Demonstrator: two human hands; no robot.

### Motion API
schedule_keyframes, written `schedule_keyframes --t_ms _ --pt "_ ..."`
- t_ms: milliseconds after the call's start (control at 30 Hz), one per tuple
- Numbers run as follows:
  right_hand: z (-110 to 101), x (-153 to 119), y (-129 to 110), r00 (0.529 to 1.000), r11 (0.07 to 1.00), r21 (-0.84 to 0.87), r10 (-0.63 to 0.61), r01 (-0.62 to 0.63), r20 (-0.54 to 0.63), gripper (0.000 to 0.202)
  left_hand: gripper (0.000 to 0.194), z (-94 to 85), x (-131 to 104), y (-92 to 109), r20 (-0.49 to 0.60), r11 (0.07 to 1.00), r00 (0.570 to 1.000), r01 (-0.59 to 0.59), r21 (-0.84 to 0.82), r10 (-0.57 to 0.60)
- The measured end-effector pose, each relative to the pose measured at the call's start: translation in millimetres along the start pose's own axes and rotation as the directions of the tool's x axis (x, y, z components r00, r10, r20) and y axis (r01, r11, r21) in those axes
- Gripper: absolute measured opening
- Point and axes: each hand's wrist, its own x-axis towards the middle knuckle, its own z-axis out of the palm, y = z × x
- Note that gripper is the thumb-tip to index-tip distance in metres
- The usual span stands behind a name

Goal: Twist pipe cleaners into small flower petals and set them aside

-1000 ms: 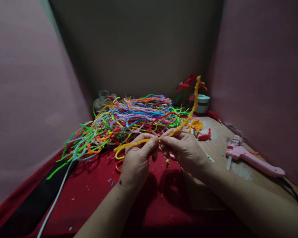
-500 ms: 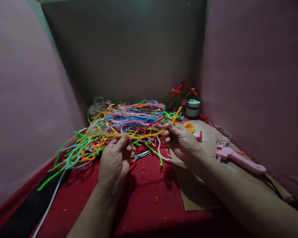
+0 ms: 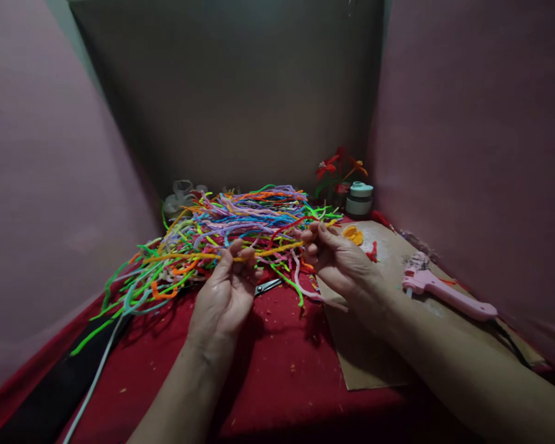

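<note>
A yellow-orange pipe cleaner (image 3: 280, 249) stretches nearly level between my two hands. My left hand (image 3: 226, 287) pinches it between thumb and fingers, palm turned up, and a long end runs out to the left. My right hand (image 3: 337, 256) grips it near its right end, a short tip poking out past the thumb. Behind the hands lies a big heap of pipe cleaners (image 3: 254, 219) in many colours. Scissors (image 3: 268, 286) rest on the red cloth just beyond my left hand, their handles hidden by it.
A pink hot glue gun (image 3: 448, 296) lies on a brown board (image 3: 370, 364) at right, with a yellow looped piece (image 3: 353, 235) near the board's far edge. Behind stand a pale green-lidded jar (image 3: 359, 200) and red pipe-cleaner flowers (image 3: 327, 166). A white cord (image 3: 95, 376) crosses the red cloth (image 3: 268, 394).
My left hand has shifted slightly right along the pipe cleaner, leaving a longer end at left. The right end, which stood up bent, now lies lower and straighter by my right hand.
</note>
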Motion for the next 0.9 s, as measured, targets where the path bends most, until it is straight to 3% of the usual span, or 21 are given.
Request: schedule_keyframes --t_ms 100,367,567,700,900 --pt "-0.4 -0.7 2.1 0.999 1.000 0.003 0.019 -0.019 -0.038 0.010 0.031 1.3 -1.2 4.5 -0.039 0.998 0.999 -0.036 -0.056 0.033" --pt "-5.2 -2.5 10.0 0.998 0.999 -0.041 0.034 -0.036 -0.053 0.011 0.040 10.4 -13.0 14.1 0.087 0.986 0.992 -0.082 -0.142 0.095" --pt "-1.4 -7.2 9.0 0.995 0.987 -0.162 0.026 -0.010 0.095 0.012 0.037 7.8 -11.1 21.0 0.083 0.974 0.982 -0.156 -0.164 0.171" --pt "1.6 -8.4 8.8 0.996 0.985 -0.166 -0.020 0.035 0.092 0.010 0.035 2.4 -6.0 23.4 0.119 0.965 0.965 -0.214 -0.151 0.232" --pt "3.6 -8.7 7.1 0.996 0.996 -0.086 0.006 0.001 0.085 0.012 0.034 0.4 -2.7 27.4 0.036 0.961 0.976 -0.202 -0.189 0.213"
